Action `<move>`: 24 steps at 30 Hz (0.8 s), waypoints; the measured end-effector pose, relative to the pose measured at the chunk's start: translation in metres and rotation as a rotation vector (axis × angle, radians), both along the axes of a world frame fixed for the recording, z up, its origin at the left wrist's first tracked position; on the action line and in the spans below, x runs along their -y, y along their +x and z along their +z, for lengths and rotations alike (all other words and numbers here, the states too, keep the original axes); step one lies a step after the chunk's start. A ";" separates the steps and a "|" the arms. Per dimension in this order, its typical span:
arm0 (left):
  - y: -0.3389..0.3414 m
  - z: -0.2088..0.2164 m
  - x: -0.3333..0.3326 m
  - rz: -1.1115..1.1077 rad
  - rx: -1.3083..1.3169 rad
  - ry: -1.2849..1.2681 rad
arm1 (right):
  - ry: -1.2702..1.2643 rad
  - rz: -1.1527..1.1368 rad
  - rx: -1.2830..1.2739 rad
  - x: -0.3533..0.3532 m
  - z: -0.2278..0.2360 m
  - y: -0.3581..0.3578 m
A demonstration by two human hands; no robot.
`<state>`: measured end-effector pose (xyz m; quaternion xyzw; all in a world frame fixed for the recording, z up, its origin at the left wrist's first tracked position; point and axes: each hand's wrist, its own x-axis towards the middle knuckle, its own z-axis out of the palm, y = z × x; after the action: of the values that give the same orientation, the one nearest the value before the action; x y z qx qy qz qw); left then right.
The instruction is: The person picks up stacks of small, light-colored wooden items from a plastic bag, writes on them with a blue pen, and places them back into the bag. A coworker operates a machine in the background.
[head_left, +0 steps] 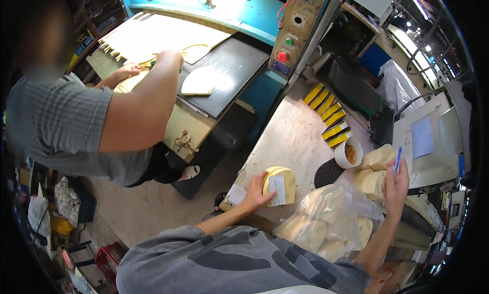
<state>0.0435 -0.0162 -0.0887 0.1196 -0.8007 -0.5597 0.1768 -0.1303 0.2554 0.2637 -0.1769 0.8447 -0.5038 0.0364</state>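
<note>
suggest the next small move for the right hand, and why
Probably bring the pen in the right hand over to the slip: the left hand grips the stack beneath it, while the pen is off to the right.

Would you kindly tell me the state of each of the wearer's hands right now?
Left hand: holding the edge of a stack of cream pieces, white slip on top.
Right hand: closed around a blue pen.

Hard white glare on sheet [168, 34] and black board [242, 62] over there; floor [130, 205] dimmer. Tube lamp [417, 5] glowing, upper right. Edges bowed, corners black; co-worker's head [46, 37] blurred.
</note>
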 end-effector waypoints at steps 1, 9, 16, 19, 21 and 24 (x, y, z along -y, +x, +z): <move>0.001 0.005 0.000 -0.016 0.017 0.001 | -0.030 -0.092 -0.008 -0.020 -0.015 0.010; -0.001 0.010 -0.002 0.040 0.079 0.011 | -0.641 -0.364 0.473 -0.156 -0.140 0.044; -0.010 -0.005 -0.004 0.047 0.083 0.079 | -1.067 -0.304 0.524 -0.208 -0.189 0.041; -0.010 -0.018 -0.002 0.052 0.028 0.242 | -1.047 -0.369 0.569 -0.187 -0.180 0.041; -0.012 -0.020 -0.001 0.034 -0.001 0.378 | -1.032 -0.353 0.580 -0.179 -0.175 0.041; -0.010 -0.030 0.004 0.055 -0.027 0.395 | -1.057 -0.195 0.546 -0.173 -0.172 0.042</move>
<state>0.0340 -0.0201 -0.1185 0.1663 -0.6695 -0.7023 0.1758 -0.0879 0.4285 0.0919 0.0429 0.4522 -0.8837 0.1126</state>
